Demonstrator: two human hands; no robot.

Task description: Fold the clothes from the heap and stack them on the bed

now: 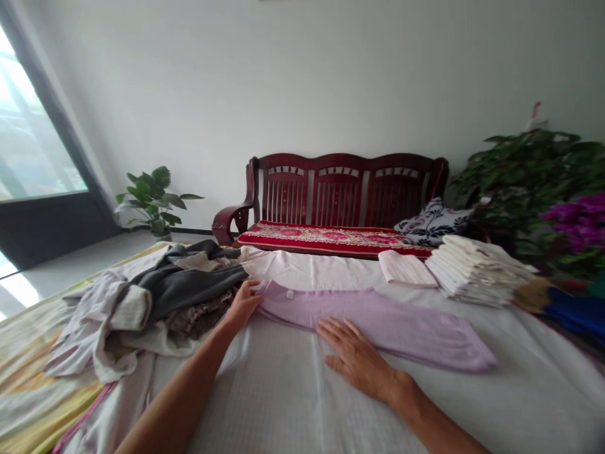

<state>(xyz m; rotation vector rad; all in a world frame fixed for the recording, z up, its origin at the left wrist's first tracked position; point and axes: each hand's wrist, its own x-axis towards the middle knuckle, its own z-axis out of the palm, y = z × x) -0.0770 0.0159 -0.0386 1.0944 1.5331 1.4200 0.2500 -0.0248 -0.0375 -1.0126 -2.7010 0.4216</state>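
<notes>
A lilac garment [378, 321] lies folded into a long strip across the white sheet [283, 403]. My left hand [243, 304] rests on its left end by the collar, fingers curled onto the fabric. My right hand [352, 356] lies flat on the sheet with fingers stretched out, the fingertips touching the near edge of the lilac garment. Just left of my left hand is a heap of unfolded clothes [155, 296] in grey, white and brown.
A stack of folded cream cloths [477, 271] and a folded pale pink piece [406, 268] lie at the back right. Behind stand a dark wooden bench [340, 189] with a red cushion, a patterned pillow [432, 224], and potted plants [151, 198] at both sides.
</notes>
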